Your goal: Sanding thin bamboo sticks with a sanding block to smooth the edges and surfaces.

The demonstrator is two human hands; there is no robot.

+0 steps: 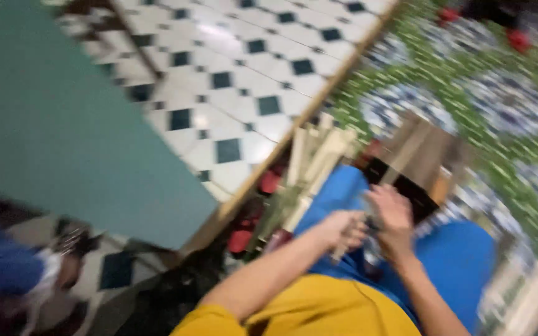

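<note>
The picture is heavily blurred by motion; both hands meet over the person's lap, which is covered in bright blue cloth (456, 261), below a mustard-yellow garment (319, 311); the left hand (344, 229) is curled narrow around a thin pale stick-like piece (342, 250), whose kind the blur hides; the right hand (392, 218) sits just beside it, fingers bent down and touching something small between the two hands, though whether it grips cannot be told; just beyond the hands lie a bundle of pale wooden strips (319, 155) and a dark brown wooden box-like piece (415, 165), resting on a patterned floor mat of green, blue and white (499, 106); beyond the mat's pale wooden edge strip spreads a white tiled floor with dark square insets (238, 68); a flat teal panel (63, 124) fills the left side.
</note>
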